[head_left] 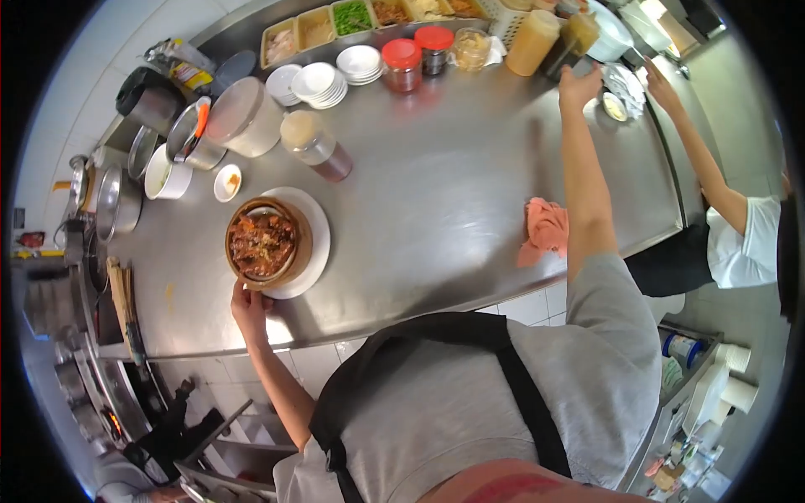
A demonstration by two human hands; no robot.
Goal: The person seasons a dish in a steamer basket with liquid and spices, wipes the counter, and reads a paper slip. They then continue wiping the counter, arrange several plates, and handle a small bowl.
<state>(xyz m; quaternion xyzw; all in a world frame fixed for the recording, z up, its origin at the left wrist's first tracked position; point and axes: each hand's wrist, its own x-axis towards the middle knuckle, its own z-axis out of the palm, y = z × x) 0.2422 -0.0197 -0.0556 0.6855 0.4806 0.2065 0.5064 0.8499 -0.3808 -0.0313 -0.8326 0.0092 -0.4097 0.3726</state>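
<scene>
Stainless-steel counter [419,218] filled most of the view, white tiled wall [67,96] at the far left. Brown round pot [303,245] of sauced meat [262,243] sat on a white plate [319,243], left half of the counter, near its front edge. Left hand [250,310] was at the pot's near side: fingers bent, tips touching the edge where pot and plate met; couldn't tell which one they had hold of, if either. Right hand [580,84] was stretched far out, fingers curled beside a dark-filled bottle [570,42]; grip unclear, so couldn't tell what it held. Small saucer [227,182] with orange-and-white food lay just beyond the pot, near a squeeze bottle [336,163] of reddish liquid. Along the back: stacked white saucers [320,86], two red-lidded jars [402,67], and a container of chopped greens [350,17]. Crumpled pink cloth [546,228] lay near the front edge, right side. Co-worker's hand [663,89] reached in at far right, near a shiny crumpled wrap [625,82].
</scene>
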